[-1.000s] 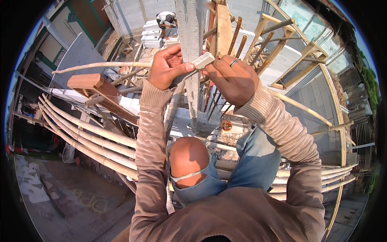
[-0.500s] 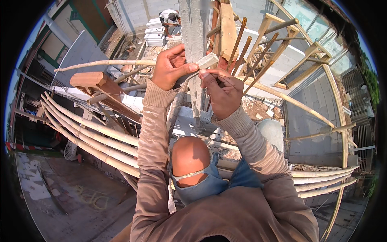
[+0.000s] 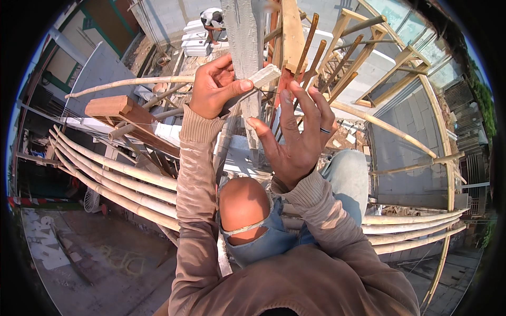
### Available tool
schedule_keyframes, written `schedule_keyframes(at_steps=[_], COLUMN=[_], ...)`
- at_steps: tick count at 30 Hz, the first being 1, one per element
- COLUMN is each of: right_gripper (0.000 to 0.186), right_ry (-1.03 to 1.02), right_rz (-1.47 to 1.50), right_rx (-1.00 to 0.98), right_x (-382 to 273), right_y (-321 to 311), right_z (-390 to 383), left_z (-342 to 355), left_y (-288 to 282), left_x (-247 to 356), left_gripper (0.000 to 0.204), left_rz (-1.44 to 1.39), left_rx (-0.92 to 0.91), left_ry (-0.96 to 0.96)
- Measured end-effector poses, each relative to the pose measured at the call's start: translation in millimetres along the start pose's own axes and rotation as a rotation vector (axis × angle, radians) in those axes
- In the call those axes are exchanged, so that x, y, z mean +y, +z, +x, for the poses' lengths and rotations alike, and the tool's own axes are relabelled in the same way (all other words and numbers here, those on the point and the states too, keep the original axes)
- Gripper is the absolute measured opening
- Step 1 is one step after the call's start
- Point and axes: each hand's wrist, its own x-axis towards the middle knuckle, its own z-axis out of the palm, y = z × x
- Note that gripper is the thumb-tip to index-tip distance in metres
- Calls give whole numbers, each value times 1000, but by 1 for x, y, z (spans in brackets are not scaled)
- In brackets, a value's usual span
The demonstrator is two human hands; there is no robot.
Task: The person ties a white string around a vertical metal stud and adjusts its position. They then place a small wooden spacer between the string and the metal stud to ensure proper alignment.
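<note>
My left hand (image 3: 215, 89) is closed on a short pale stick (image 3: 266, 76), rough like dried mortar or weathered wood, with the thumb along it. The stick lies slanted across a grey, mortar-smeared upright post (image 3: 243, 39), and the fingers reach behind the post. A thin dark wire or string shows just below the stick, by the post. To the right, my right hand (image 3: 301, 139) is open, thumb and fingers spread, a dark ring on one finger. Whether a fingertip touches the thin strand I cannot tell.
Wooden boards (image 3: 293, 37) and rusty bars (image 3: 311, 58) stand right of the post. Bamboo poles (image 3: 121, 184) run at left, more poles (image 3: 411, 229) at right. A reddish timber beam (image 3: 124, 113) juts in at left. Far off, a person (image 3: 212, 21) bends beside white blocks (image 3: 195, 45).
My right hand has opened from its pinch near the stick's lower edge and moved slightly down and right. My left hand keeps hold of the stick at the post.
</note>
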Motion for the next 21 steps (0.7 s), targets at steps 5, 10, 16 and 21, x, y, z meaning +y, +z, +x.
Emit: schedule_keyframes(at_steps=[5,10,16,21], right_gripper=[21,13,14,15], right_ry=[20,998,1094,-198], right_rz=[142,945,966,38], right_rx=[12,-272,-750,-392], right_x=[20,-13,-5,23], right_y=[39,30,-2,-1], right_z=[-8,7,42,30], left_z=[1,1,-2,-5], left_y=[7,6,10,8], left_x=[2,6,10,9], left_gripper=[54,52,51,50], left_rz=[36,71,118,109], left_rx=[18,42,73,84], left_ry=[5,-10,-21,8])
